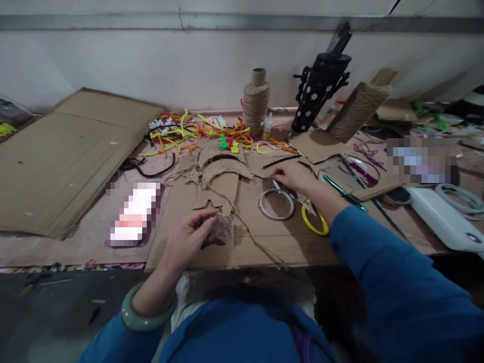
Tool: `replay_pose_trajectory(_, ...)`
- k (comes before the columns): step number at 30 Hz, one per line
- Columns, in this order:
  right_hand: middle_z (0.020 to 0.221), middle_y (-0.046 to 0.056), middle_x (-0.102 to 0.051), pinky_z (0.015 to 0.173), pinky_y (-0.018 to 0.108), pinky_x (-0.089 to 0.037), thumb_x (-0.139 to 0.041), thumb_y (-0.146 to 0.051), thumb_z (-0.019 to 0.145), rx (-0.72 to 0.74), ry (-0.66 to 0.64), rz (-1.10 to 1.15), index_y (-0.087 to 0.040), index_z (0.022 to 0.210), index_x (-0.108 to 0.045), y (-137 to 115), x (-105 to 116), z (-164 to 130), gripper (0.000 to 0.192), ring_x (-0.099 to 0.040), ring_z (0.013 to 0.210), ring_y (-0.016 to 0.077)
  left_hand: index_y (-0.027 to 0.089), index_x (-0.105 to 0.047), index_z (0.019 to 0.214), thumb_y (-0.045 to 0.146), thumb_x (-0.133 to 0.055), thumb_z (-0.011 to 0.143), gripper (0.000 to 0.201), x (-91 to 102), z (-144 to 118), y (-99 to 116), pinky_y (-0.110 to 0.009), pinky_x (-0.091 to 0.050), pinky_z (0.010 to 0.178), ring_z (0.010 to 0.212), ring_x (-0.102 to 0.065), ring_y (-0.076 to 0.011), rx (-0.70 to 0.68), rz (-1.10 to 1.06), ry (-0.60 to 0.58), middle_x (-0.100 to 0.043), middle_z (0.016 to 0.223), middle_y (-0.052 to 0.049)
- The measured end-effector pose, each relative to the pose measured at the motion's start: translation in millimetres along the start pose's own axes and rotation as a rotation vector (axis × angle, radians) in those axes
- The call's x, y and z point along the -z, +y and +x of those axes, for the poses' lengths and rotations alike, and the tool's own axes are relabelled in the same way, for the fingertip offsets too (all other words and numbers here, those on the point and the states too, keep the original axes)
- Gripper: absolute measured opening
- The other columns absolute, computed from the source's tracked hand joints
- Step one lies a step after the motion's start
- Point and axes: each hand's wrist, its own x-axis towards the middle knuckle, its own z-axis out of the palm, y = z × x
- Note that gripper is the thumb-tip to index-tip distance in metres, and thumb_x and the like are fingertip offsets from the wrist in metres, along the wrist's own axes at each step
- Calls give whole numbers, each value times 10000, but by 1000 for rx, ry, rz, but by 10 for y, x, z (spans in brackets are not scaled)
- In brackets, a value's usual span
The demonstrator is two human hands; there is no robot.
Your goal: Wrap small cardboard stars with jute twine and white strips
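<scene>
My left hand (pixel 185 239) is closed, thumb and fingers pinching a small pale star-shaped piece (pixel 220 229) just above the cardboard. Beside it, a star-shaped hole (pixel 208 204) shows in a cardboard strip. My right hand (pixel 297 176) reaches over the board with its fingertips pressed together; what they hold, if anything, is too small to make out. Under its wrist lie yellow-handled scissors (pixel 315 222), left of them a coil of silvery wire (pixel 277 204). Two twine-wrapped crescents (pixel 227 170) lie between the hands, farther back. A loose strand of twine (pixel 251 234) runs toward the front edge.
A large cardboard sheet (pixel 71 161) and a lit phone (pixel 136 214) are on the left. Along the back are pipe cleaners (pixel 185 132), twine spools (pixel 256 103), a glue bottle (pixel 267 126) and a black flowered holder (pixel 317 91). A white device (pixel 446 219) lies right.
</scene>
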Motion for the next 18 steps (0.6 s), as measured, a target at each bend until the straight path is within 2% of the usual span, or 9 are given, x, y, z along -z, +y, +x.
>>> replay_pose_trajectory(7, 829, 53, -723, 592, 238, -407, -386, -280, 883, -47, 84, 135, -159, 932, -681, 160, 47, -22, 323, -614, 675, 152, 79, -627, 1038, 470, -570, 738, 496, 15, 0, 3, -206, -331, 411, 447, -425, -88, 26, -31, -19, -478, 511, 57)
replay_pose_trajectory(11, 860, 26, -729, 602, 230, -408, -432, -212, 839, -35, 87, 163, -180, 1036, -662, 207, 95, -84, 304, -622, 678, 143, 91, -645, 1009, 457, -566, 748, 457, 33, -43, 20, -206, -338, 416, 457, -432, -90, 3, -3, -9, -491, 521, 47)
replay_pose_trajectory(13, 890, 38, -728, 627, 244, -406, -470, -205, 809, -15, 84, 124, -187, 1022, -679, 225, 173, -188, 299, -630, 739, 169, 104, -663, 993, 448, -558, 759, 428, 44, -61, 9, -208, -341, 420, 459, -438, -90, -20, 47, 7, -518, 537, 36)
replay_pose_trajectory(15, 866, 54, -726, 629, 260, -399, -477, -237, 812, -6, 60, 18, -187, 921, -710, 228, 265, -345, 262, -631, 763, 194, 123, -684, 981, 438, -549, 773, 400, 54, -75, -14, -212, -358, 433, 475, -466, -97, -54, 111, 20, -559, 564, 19)
replay_pose_trajectory(18, 793, 75, -716, 563, 287, -366, -475, -393, 833, -57, -36, -175, -200, 861, -716, 197, 347, -621, 310, -623, 709, 228, 147, -705, 975, 433, -532, 797, 379, 60, -91, -54, -222, -403, 474, 521, -527, -116, -115, 196, 48, -615, 604, 0)
